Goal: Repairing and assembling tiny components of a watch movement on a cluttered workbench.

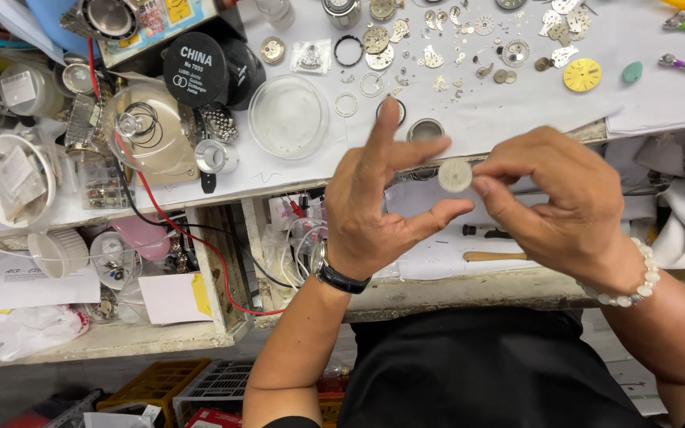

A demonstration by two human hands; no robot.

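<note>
disc: small round silvery watch part (454, 175), held in the air just off the workbench's (517, 103) front edge
right hand (568, 202): fingertips pinch disc's right rim
left hand (386, 202): half open, thumb and forefinger beside disc's left rim, contact unclear
bench: yellow dial (582, 74) near the far right corner, clear dish (288, 116) mid-left

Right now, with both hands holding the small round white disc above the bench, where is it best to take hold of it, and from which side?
Probably by its thin rim, from the sides. The white disc faces the camera, flat and round, so its edge is the only safe grip. The left hand and right hand pinch it there with fingertips, keeping off the face.
</note>
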